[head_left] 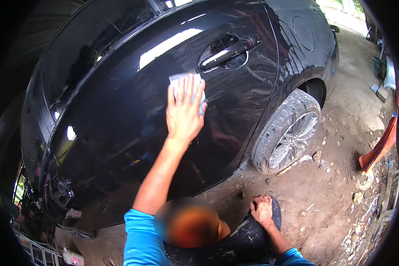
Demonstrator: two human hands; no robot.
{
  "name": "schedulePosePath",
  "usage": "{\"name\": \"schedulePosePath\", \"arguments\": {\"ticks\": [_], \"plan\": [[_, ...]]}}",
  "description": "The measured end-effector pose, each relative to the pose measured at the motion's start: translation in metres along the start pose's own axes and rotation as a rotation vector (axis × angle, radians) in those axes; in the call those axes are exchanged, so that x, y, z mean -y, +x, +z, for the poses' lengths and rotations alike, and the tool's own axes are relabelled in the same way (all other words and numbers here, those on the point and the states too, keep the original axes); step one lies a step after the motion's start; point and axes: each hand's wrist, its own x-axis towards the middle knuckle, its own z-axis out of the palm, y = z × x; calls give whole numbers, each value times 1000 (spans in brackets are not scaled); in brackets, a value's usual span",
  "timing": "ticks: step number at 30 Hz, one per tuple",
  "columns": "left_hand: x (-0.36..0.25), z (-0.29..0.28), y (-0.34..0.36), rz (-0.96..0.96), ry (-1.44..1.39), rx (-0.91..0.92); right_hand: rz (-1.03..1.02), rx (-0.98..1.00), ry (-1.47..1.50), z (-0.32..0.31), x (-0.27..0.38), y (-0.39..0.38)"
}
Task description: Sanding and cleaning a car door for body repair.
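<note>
Scratch risk on the door (124, 124)

The left hand (185, 115) presses a pale cloth (175, 81) flat against the black paint, below and left of the handle (228, 54), fingers slightly spread. Grit caught beneath (the floor (328, 199) is bare earth) might score the gloss; a fingertip could snag the handle. The right hand (262, 209) rests on the knee (276, 213), fingers bent.

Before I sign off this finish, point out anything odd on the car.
Pale, hazy streaks mar the black door around and below its handle, odd beside the glossier area left of the left hand. The rear wheel looks dusty. No dent is plain to see.
</note>
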Motion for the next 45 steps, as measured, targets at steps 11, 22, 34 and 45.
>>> {"name": "schedulePosePath", "arguments": {"ticks": [11, 22, 34, 45], "plan": [[-21, -10, -20, 60, -161, 156, -3, -8, 74, 0, -13, 5], [-14, -101, -60, -399, -1387, 738, -458, 290, 1466, -153, 125, 138], [142, -107, -99, -259, 204, -43, -834, -703, -11, -192, 224, 267], [153, -92, -123, -212, 315, -18, -683, -767, -135, -196, 254, 324]]}}
